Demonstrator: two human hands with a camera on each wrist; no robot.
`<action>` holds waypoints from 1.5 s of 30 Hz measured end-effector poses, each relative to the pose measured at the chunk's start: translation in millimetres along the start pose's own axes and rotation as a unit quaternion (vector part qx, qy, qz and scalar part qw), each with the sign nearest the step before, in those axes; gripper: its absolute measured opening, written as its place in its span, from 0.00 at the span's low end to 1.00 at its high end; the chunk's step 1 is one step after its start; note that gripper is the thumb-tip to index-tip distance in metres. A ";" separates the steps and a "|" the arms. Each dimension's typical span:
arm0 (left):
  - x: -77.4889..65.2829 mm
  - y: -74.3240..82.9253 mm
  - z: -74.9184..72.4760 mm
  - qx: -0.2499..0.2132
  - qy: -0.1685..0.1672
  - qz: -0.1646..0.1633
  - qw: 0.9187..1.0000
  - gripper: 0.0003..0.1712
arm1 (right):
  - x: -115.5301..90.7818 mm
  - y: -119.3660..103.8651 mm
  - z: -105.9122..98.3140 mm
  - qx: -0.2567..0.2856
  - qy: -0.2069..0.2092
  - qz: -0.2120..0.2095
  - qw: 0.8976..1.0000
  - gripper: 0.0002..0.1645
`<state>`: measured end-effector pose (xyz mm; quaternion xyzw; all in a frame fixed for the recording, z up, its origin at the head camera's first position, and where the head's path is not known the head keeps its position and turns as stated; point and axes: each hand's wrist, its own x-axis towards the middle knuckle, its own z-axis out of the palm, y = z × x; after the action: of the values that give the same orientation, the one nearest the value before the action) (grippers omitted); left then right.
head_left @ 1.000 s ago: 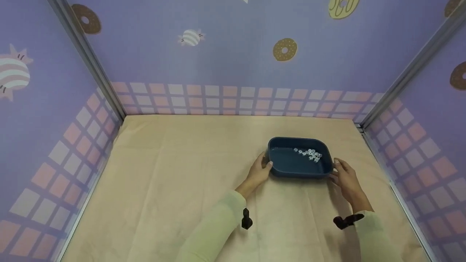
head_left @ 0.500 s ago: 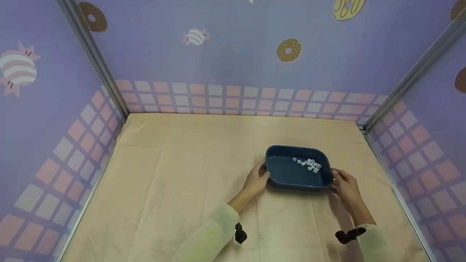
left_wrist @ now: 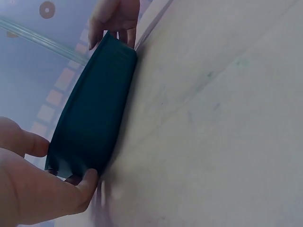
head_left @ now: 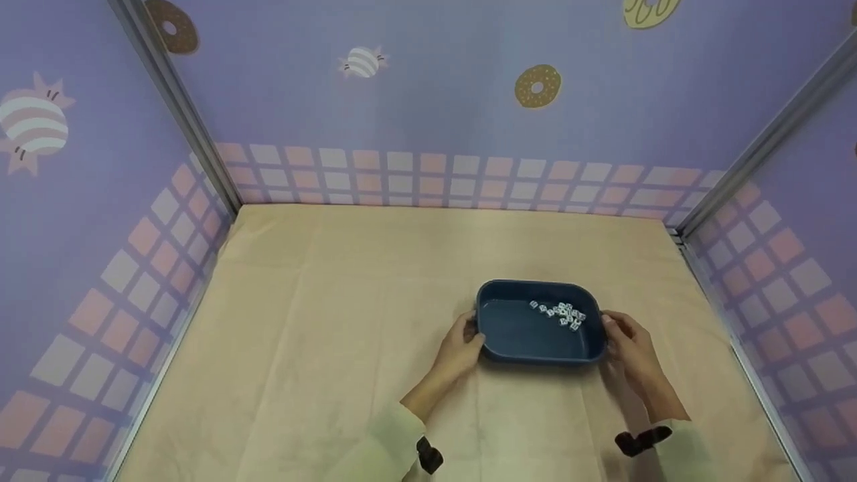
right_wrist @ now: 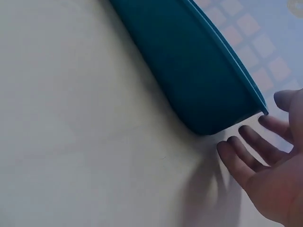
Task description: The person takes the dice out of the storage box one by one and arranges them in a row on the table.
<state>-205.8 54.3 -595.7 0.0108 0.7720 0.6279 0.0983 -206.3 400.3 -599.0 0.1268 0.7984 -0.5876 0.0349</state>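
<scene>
A dark blue rectangular plastic box (head_left: 535, 361) with rounded corners is held between both hands, low over the cloth. Inside, toward its far right corner, lie several small white dice (head_left: 564, 311). My left hand (head_left: 460, 345) grips the box's left end, the thumb at the near corner. In the left wrist view its fingers spread over the end wall of the box (left_wrist: 90, 109). My right hand (head_left: 628, 341) holds the opposite end. The right wrist view shows its thumb and index fingertip at the rim of the box (right_wrist: 199, 75), the other fingers loosely spread below.
A pale beige cloth (head_left: 335, 321) with faint creases covers the table. Purple panels (head_left: 442, 100) with candy and donut pictures stand behind and at both sides, joined by grey metal posts (head_left: 181, 107). Dark wrist devices (head_left: 428, 455) sit on both sleeves.
Both hands have brought the box toward me and slightly to the left. The dice keep about the same place inside it. The view has also shifted a little.
</scene>
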 end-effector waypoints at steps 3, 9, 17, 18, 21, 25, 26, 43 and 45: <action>2.4 6.9 1.3 0.050 0.028 0.020 0.998 0.34 | 13.0 -0.7 -1.1 0.036 -0.021 0.001 0.999 0.35; 14.5 22.9 11.9 0.158 0.081 0.127 0.976 0.36 | 26.1 -0.6 0.3 0.044 -0.049 0.023 0.998 0.32; 56.5 42.6 38.2 0.199 -0.021 0.184 0.962 0.30 | 36.3 -9.2 1.2 0.081 -0.063 0.026 0.994 0.30; 61.9 44.2 42.4 0.202 -0.031 0.182 0.962 0.30 | 35.2 -11.7 1.8 0.081 -0.061 0.027 0.994 0.30; 76.5 45.2 55.2 0.199 -0.053 0.175 0.963 0.31 | 36.7 -11.1 2.5 0.075 -0.063 0.025 0.995 0.31; 89.6 37.3 71.3 0.206 -0.051 0.165 0.963 0.28 | 38.1 -6.2 2.5 0.070 -0.068 0.019 0.995 0.32; 91.7 34.5 74.5 0.209 -0.052 0.163 0.963 0.28 | 37.6 -5.0 2.5 0.068 -0.070 0.017 0.995 0.33; 101.3 19.6 82.9 0.292 -0.094 0.144 0.941 0.19 | 38.1 3.6 4.8 0.063 -0.071 -0.004 0.995 0.33; 100.4 17.4 82.7 0.296 -0.097 0.141 0.940 0.16 | 36.6 7.2 5.4 0.066 -0.069 -0.007 0.995 0.33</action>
<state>-292.5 152.1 -608.6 0.2089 0.9002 0.3747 0.0752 -240.4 403.1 -614.8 0.0825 0.7546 -0.6463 0.0779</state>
